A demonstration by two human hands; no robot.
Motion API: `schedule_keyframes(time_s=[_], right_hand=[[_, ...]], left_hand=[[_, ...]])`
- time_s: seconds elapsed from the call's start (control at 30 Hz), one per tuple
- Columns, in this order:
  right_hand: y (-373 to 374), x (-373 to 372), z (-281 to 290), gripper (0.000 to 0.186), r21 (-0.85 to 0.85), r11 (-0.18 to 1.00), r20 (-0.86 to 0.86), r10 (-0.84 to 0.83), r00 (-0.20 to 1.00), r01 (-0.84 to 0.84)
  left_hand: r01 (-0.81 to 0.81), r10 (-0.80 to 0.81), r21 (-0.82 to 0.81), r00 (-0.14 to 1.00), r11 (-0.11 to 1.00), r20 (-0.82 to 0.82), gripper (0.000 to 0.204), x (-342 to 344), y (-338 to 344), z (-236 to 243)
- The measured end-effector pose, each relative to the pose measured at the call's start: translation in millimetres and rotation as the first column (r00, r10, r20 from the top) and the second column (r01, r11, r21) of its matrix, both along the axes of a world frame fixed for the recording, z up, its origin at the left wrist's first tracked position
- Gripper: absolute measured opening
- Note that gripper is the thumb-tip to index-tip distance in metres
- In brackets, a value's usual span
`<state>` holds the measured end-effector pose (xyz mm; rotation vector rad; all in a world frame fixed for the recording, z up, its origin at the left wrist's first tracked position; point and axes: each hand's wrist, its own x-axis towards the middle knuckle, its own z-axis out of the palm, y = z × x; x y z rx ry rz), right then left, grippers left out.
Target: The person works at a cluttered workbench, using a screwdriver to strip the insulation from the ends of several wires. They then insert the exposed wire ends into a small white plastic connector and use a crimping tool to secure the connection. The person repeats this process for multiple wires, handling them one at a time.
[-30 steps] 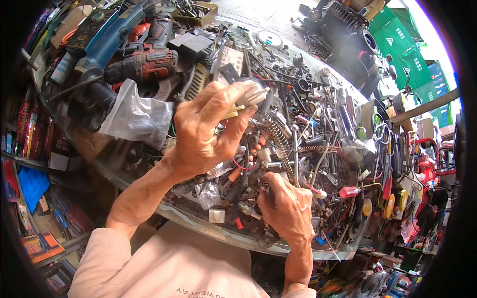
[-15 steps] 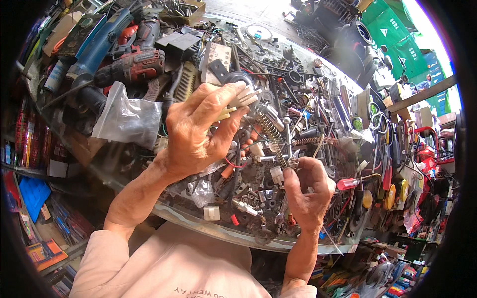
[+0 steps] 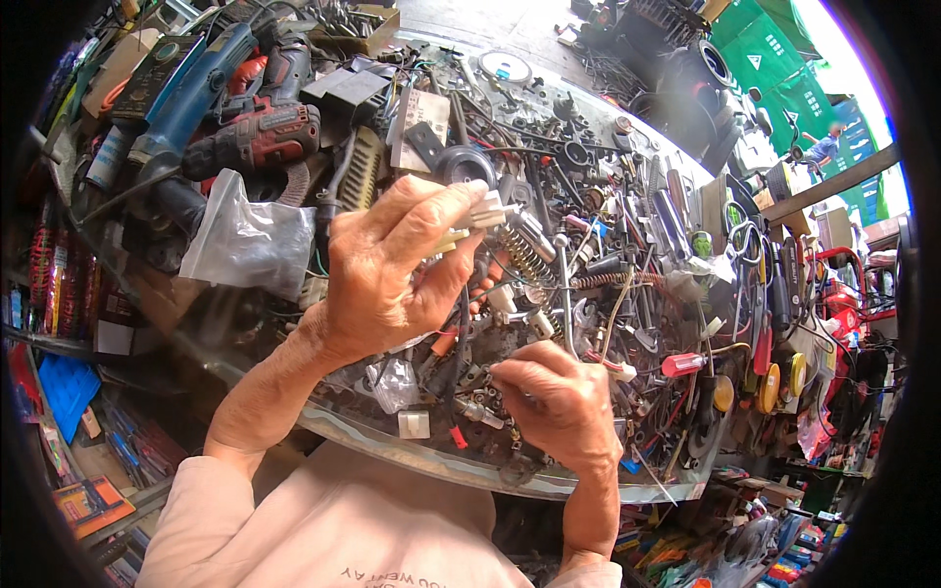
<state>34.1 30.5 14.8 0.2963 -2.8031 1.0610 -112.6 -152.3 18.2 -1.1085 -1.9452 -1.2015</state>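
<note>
My left hand (image 3: 392, 265) is closed in a pinch around several white and cream plastic connectors (image 3: 487, 212), which stick out past its thumb and fingertips above the cluttered bench. Lower and to the right, my right hand (image 3: 559, 402) is over the loose small parts, its fingers curled together. Whatever its fingertips hold, if anything, is hidden. Left of it lies a metal fitting (image 3: 480, 412) beside a red-tipped piece (image 3: 458, 437). A white block-shaped connector (image 3: 414, 424) rests near the bench's front edge. Just beyond my right hand stands a coil spring (image 3: 525, 253) among the metal parts.
A red and black cordless drill (image 3: 265, 134), a blue power tool (image 3: 201, 83) and a clear plastic bag (image 3: 257, 230) crowd the left. To the right are a red-handled screwdriver (image 3: 683, 365) and hanging scissors (image 3: 747, 240). The metal front edge (image 3: 392, 448) curves before me.
My right hand has moved left and slightly toward me, from beside the spring's lower end to the small parts near the metal fitting. My left hand keeps the connectors, almost still.
</note>
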Motion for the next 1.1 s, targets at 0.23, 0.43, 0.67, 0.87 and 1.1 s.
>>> schedule_keyframes(time_s=[0.23, 0.43, 0.67, 0.87, 1.1], right_hand=[[-7.7, 3.0, 8.3, 0.025, 0.115, 0.989, 0.164, 0.077, 0.984, -0.096], [-7.2, 7.1, 4.1, 0.028, 0.131, 0.988, 0.153, 0.06, 0.986, -0.08], [9.4, 1.8, 8.2, 0.027, -0.228, 0.969, 0.008, -0.095, 0.995, 0.094], [6.1, 5.5, 8.7, 0.019, -0.689, 0.586, 0.259, -0.351, 0.9, 0.426], [14.3, 2.9, 4.9, 0.027, -0.749, 0.475, 0.258, -0.433, 0.864, 0.462]], left_hand=[[0.001, 0.002, -0.122, 1.0, 0.993, 0.025, 0.036, 0.5, -7.5, 10.0], [-0.18, 0.173, -0.074, 0.981, 0.981, -0.09, 0.032, -11.5, -25.0, 29.6], [-0.139, 0.146, -0.358, 0.989, 0.923, -0.006, 0.024, 2.8, -47.7, 27.7], [-0.075, 0.113, -0.434, 0.992, 0.898, 0.063, 0.024, 17.1, -62.3, 18.6], [-0.048, 0.151, -0.477, 0.972, 0.878, 0.179, 0.043, 33.1, -75.9, 26.3]])
